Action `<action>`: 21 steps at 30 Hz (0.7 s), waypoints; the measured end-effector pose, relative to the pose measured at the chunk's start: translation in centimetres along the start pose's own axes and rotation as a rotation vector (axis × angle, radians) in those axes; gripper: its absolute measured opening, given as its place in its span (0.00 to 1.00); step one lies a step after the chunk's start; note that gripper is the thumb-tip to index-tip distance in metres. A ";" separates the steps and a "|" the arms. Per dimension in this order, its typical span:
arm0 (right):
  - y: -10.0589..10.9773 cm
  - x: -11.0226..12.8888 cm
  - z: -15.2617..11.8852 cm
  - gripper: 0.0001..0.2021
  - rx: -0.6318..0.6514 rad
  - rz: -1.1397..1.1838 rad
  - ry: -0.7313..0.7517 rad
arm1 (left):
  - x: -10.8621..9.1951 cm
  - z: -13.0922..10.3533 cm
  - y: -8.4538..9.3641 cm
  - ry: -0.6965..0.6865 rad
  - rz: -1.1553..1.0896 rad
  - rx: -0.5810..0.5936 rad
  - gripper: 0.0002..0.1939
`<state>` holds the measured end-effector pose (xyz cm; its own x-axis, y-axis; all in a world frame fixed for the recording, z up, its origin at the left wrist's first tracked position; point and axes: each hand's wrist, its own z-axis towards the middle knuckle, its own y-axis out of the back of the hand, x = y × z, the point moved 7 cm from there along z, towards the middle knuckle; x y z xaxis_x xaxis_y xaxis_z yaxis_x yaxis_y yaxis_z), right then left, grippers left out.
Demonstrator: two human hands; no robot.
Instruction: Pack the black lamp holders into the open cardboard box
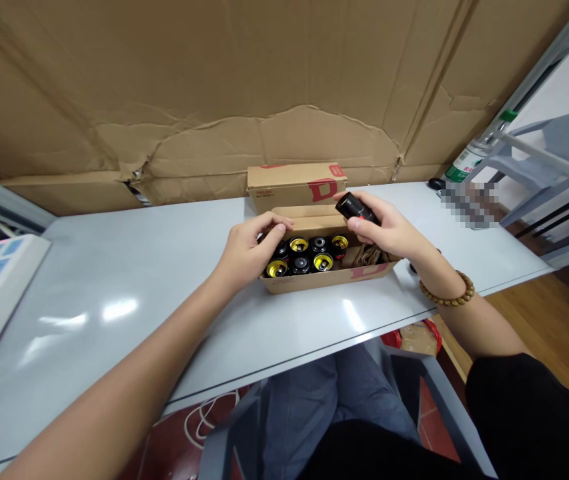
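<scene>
An open cardboard box (297, 285) sits on the table with several black cylinders inside. Some cylinders stand with yellow-lined ends (323, 262) facing up; others show plain black ends (301, 265). Crumpled brown paper (370, 255) fills the box's right part. My left hand (257, 247) is closed over the left end of the box, its fingers bent at the rim and partly hidden. Above the right part of the box, my right hand (384, 225) grips one black cylinder (355, 207) with a small red mark, holding it tilted.
A closed cardboard box (279, 190) with red print stands behind the open one. To the left lies a white box (4, 293). A green-capped bottle (471, 157) and a blurred-out object (469, 205) are at the right. Tall cardboard (244, 80) lines the table's back.
</scene>
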<state>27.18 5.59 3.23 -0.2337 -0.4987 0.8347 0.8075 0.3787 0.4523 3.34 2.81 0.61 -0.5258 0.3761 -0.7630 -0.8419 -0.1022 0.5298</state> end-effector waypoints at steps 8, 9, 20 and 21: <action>0.4 1.0 -0.1 0.23 -0.028 -0.169 0.124 | 0.2 0.0 0.1 0.000 -0.008 -0.007 0.14; 0.4 1.1 -0.1 0.22 -0.025 -0.173 0.133 | 0.2 0.0 0.1 -0.003 -0.008 -0.010 0.14; 0.2 0.3 -0.4 0.29 -0.017 -0.047 0.021 | 0.2 0.0 0.0 -0.005 -0.020 -0.007 0.14; 0.1 0.1 -0.4 0.28 -0.008 -0.015 0.008 | 0.2 0.0 0.0 -0.005 -0.023 -0.008 0.14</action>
<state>27.49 5.28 3.22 -0.2413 -0.5101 0.8256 0.8085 0.3649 0.4617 3.21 2.88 0.45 -0.5058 0.3830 -0.7730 -0.8546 -0.1007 0.5094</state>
